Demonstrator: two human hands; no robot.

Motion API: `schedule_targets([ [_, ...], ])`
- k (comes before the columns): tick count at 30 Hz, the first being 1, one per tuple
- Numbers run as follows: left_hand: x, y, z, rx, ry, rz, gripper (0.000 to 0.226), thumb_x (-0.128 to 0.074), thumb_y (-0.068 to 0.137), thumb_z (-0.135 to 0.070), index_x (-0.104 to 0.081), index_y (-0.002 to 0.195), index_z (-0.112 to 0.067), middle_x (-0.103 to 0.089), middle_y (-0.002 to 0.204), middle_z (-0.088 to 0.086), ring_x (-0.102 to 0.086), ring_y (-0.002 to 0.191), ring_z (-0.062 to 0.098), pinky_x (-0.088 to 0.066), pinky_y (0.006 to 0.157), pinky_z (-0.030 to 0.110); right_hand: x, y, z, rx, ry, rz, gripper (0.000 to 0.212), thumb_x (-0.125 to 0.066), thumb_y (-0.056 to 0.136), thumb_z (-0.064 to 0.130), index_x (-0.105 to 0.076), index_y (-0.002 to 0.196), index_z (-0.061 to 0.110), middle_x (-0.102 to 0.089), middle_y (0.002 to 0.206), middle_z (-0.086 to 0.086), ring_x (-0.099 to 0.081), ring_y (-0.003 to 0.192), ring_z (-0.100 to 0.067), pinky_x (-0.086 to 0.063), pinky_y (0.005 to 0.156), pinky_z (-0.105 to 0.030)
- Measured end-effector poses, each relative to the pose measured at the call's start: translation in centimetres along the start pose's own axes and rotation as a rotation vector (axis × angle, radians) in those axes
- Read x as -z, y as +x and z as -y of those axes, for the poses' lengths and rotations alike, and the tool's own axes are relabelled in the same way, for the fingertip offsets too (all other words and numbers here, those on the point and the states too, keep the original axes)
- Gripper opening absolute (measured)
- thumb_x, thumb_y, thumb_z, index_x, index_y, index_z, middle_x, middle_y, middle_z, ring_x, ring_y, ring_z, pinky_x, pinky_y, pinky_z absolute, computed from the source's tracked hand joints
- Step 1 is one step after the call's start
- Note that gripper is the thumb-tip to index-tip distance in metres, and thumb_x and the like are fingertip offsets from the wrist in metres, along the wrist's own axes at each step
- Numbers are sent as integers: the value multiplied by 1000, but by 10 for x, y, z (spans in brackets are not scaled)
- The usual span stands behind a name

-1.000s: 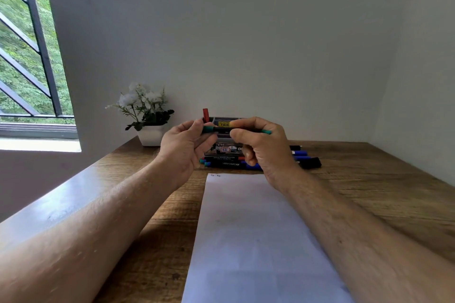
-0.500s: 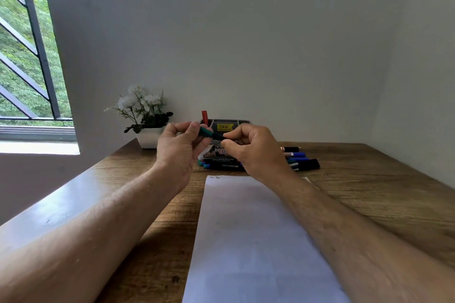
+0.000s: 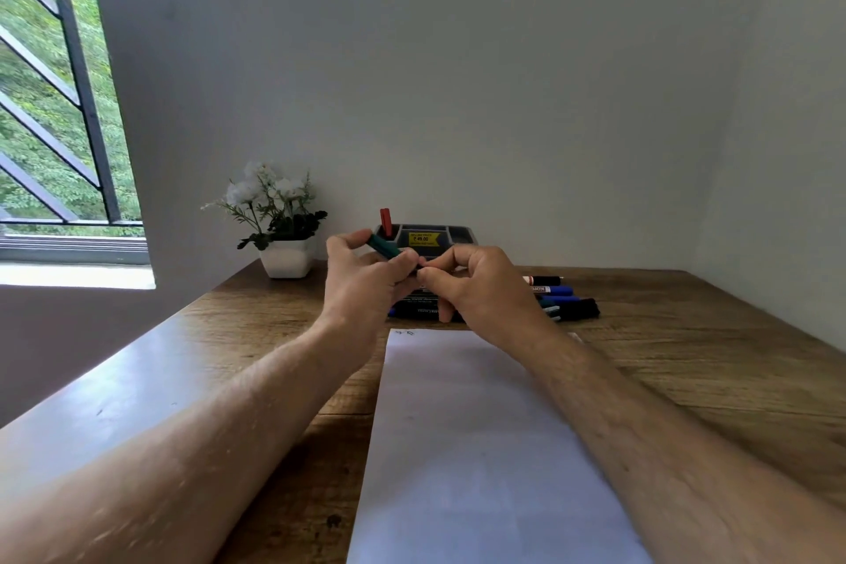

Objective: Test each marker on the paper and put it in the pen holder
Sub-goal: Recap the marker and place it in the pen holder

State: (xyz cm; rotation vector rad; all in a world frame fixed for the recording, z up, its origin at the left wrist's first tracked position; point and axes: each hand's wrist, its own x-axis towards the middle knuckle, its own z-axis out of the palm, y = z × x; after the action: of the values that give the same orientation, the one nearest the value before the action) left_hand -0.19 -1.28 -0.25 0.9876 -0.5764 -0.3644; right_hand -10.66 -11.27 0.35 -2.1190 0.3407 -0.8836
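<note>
Two bare hands are raised together above the far end of the paper (image 3: 480, 449), in front of the pen holder (image 3: 451, 234). Left hand (image 3: 361, 284) is closed around a green marker (image 3: 383, 245), which sits tilted, its upper end rising past the index finger toward the left. Right hand (image 3: 480, 289) meets the left at the marker's lower end, thumb and forefinger pinched together there; what exactly they pinch is hidden, so it cannot be told whether they grip the marker's end or a cap. Pen holder stands against the wall at the back of the wooden table (image 3: 709, 357), with one red marker (image 3: 385, 222) upright in its left compartment and a yellow price label on its front. Remaining markers (image 3: 561, 300) lie in a heap on the table between holder and paper, partly hidden by the hands. Small ink marks (image 3: 405, 332) show at the paper's far left corner. A potted plant (image 3: 279, 224) stands left of the holder.
</note>
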Motion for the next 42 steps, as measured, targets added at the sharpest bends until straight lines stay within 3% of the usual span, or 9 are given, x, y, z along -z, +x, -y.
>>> schedule_targets([
  [4, 6, 3, -7, -128, 132, 12, 53, -70, 87, 3, -40, 122, -23, -70, 108, 16, -74, 93, 22, -62, 76, 39, 0, 3, -2, 31, -130, -35, 17, -64, 96, 28, -77, 101, 19, -74, 82, 6, -70, 68, -2, -48, 57, -10],
  [8, 7, 8, -17, -428, 413, -20, 54, -72, 86, 1, -42, 118, -30, -69, 102, 4, -73, 90, 17, -63, 73, 40, -1, 5, -9, 25, -338, -57, 21, -58, 96, 20, -78, 102, 20, -75, 100, 4, -64, 81, -4, -54, 76, -20],
  [15, -10, 42, -36, -841, 580, -177, 41, -66, 90, -5, -46, 123, -19, -67, 101, -8, -69, 87, 2, -60, 77, 29, -5, 7, -11, 29, -458, 50, 25, -54, 97, 19, -76, 108, 19, -74, 104, 0, -57, 73, -2, -37, 63, -6],
  [21, -11, 77, -19, -734, 744, -243, 40, -56, 95, -1, -43, 128, -20, -67, 120, 5, -60, 72, -20, -46, 55, 2, -7, 6, -11, 15, -449, 51, 23, -55, 96, 19, -78, 102, 22, -74, 101, 2, -60, 79, -2, -44, 72, -14],
  [26, -10, 87, -5, -591, 981, -202, 44, -57, 95, -3, -45, 130, -27, -68, 112, 7, -56, 69, -9, -47, 59, 20, -9, 9, -10, 2, -439, 35, 20, -60, 95, 21, -78, 102, 22, -74, 96, 3, -63, 81, -7, -52, 75, -23],
  [29, -13, 98, -5, -524, 1129, -170, 53, -67, 89, -4, -50, 133, -26, -67, 112, 7, -60, 82, 14, -52, 71, 33, -10, 9, -10, 1, -446, 28, 19, -60, 94, 23, -78, 103, 23, -74, 96, 3, -64, 85, -8, -55, 79, -25],
  [34, -18, 113, -5, -412, 1285, -115, 61, -75, 85, -8, -53, 139, -26, -68, 115, 9, -65, 96, 23, -57, 80, 38, -9, 8, -8, -12, -458, 35, 20, -60, 94, 22, -77, 103, 21, -74, 97, 2, -65, 85, -9, -54, 77, -23],
  [37, -20, 112, -3, -404, 1338, -98, 64, -64, 92, -6, -43, 148, -28, -69, 115, 9, -66, 95, 22, -55, 76, 33, -8, 7, -6, -20, -464, 29, 19, -60, 94, 21, -77, 102, 20, -74, 97, 1, -65, 84, -9, -53, 75, -22],
  [42, -23, 76, -9, -529, 1142, -135, 72, -43, 88, 12, -42, 146, -31, -64, 112, 4, -61, 97, 16, -54, 79, 32, 0, 5, 1, -71, -523, -25, 16, -63, 91, 20, -78, 100, 19, -74, 98, -1, -65, 86, -13, -58, 83, -32],
])
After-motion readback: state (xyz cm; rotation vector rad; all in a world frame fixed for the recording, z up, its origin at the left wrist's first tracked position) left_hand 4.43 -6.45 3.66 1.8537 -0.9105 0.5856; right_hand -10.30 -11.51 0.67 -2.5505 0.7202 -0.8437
